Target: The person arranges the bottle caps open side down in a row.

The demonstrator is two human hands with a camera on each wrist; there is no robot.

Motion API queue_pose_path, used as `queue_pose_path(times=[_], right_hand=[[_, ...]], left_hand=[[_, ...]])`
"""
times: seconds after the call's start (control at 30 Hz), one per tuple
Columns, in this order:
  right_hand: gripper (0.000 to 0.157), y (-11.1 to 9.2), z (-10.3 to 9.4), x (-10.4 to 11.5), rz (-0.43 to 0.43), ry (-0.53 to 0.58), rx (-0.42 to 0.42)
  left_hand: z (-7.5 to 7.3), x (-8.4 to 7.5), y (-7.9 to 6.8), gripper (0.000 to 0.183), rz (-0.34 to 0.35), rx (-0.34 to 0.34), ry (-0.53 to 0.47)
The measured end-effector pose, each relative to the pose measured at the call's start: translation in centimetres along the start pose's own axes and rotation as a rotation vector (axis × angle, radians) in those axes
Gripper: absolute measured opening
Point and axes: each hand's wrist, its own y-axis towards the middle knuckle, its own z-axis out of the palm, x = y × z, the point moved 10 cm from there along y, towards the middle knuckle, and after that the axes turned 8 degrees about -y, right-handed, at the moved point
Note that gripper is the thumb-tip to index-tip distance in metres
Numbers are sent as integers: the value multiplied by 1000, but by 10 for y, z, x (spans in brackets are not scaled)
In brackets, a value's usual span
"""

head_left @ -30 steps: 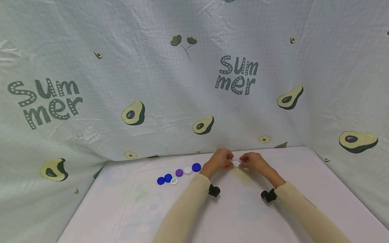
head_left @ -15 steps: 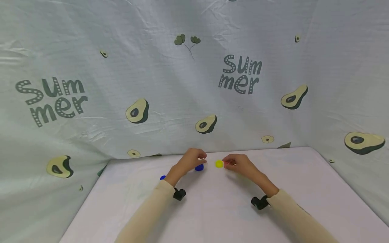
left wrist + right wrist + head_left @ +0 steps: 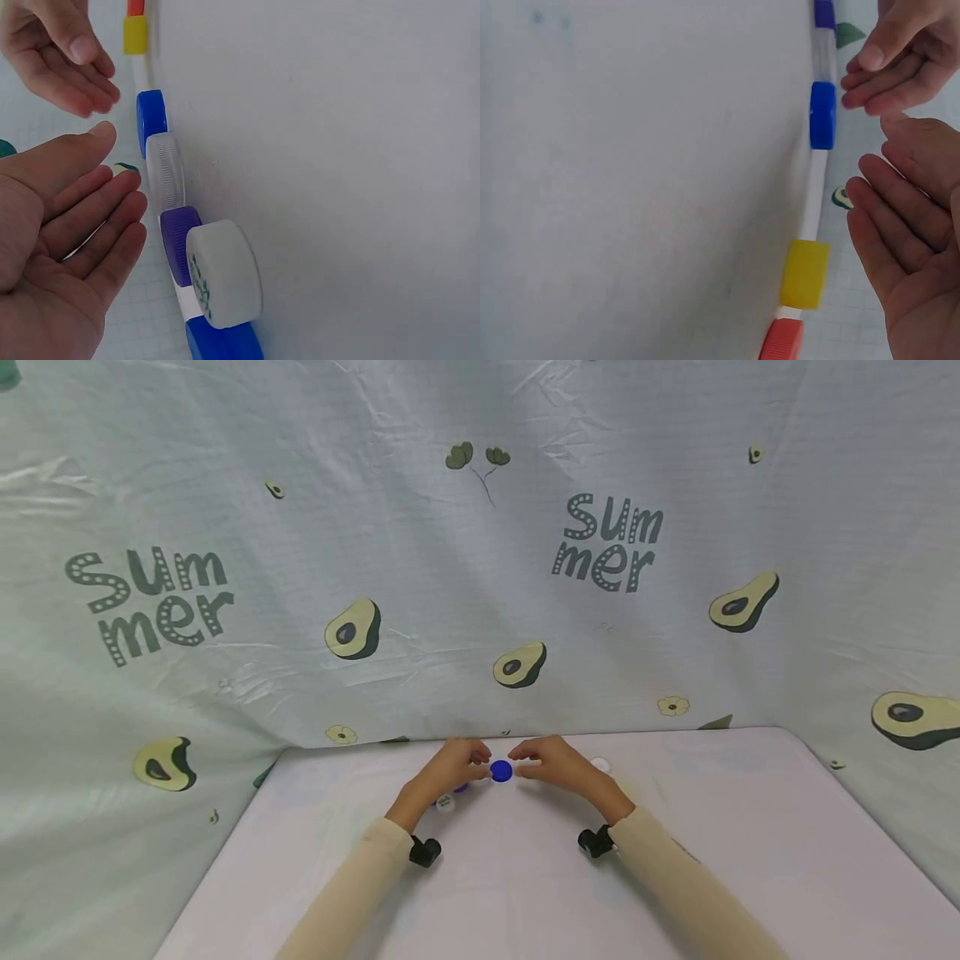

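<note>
In the head view a dark blue bottle cap (image 3: 501, 771) lies between my two hands. My left hand (image 3: 456, 764) is just left of it, and my right hand (image 3: 553, 762) just right. Both have loosely bent fingers and hold nothing. The left wrist view shows a row of caps: the same blue one (image 3: 152, 122), a whitish ridged cap (image 3: 168, 172), a purple cap (image 3: 180, 246) and another blue cap (image 3: 223, 341). A white cap with green print (image 3: 229, 274) sits beside the purple one. On the other side, a yellow cap (image 3: 805, 274) and a red cap (image 3: 781, 341) appear in the right wrist view.
A white cap (image 3: 600, 764) lies right of my right hand. The pale tabletop (image 3: 495, 877) meets a hanging cloth (image 3: 420, 568) printed with avocados at its far edge. Small black wrist cameras are strapped to both wrists.
Both hands were at a white cap a second ago. The right hand, then at the red cap, has let go and moved left to the blue cap. The left hand also moved left.
</note>
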Motion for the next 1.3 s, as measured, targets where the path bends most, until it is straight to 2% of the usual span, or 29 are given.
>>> queue_pose_path(times=[0.3, 0.5, 0.73, 0.9, 1.0, 1.3], right_hand=[[29, 14, 3, -9, 55, -20, 46], [33, 21, 4, -12, 82, 5, 85], [34, 27, 9, -18, 143, 54, 97], [31, 31, 15, -13, 115, 17, 127], [30, 31, 19, -14, 106, -9, 145], [29, 33, 17, -14, 92, -19, 111]], left_hand=[[-1, 1, -7, 30, -14, -44, -71], [-5, 2, -9, 30, -46, -91, -96], [-5, -1, -7, 28, -34, -124, -113], [-2, -1, -8, 27, -52, -146, -138], [7, 0, -7, 28, -66, -131, -123], [14, 7, 3, 33, -118, -129, -70]])
